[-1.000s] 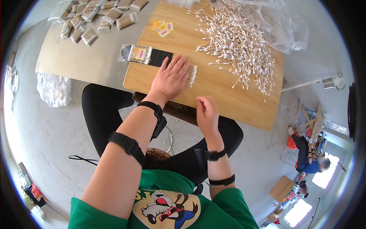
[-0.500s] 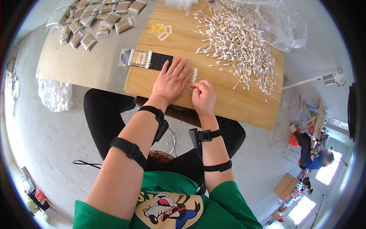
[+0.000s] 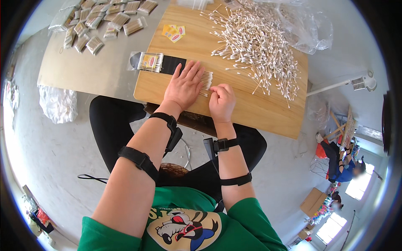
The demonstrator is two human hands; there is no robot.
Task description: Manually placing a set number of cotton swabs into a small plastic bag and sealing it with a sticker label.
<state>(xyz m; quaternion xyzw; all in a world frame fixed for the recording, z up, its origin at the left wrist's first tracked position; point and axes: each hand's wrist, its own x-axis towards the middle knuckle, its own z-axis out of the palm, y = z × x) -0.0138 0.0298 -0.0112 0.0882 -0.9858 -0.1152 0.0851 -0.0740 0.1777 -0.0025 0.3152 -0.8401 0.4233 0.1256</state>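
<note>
While a left hand (image 3: 183,85) is laid flat, open and with fingers parted, over part of one row of cotton swabs (image 3: 206,80), a right hand (image 3: 222,102) is held with curled fingers just beside the row's near end; whether a swab is gripped cannot be told. The row is placed toward the near edge of one wooden board (image 3: 255,111). Left of it, one black strip (image 3: 172,65) is seen, and one bagged pack (image 3: 150,62) is laid across the board's left edge. At least two loose yellow cards (image 3: 172,33) are spread near that edge, farther back. Toward the far right corner one heap of swabs (image 3: 259,50), too many to be counted, is piled beside one clear plastic bag (image 3: 307,35). Over a dozen bundles (image 3: 119,21) are scattered along the far edge of the grey table (image 3: 92,67).
</note>
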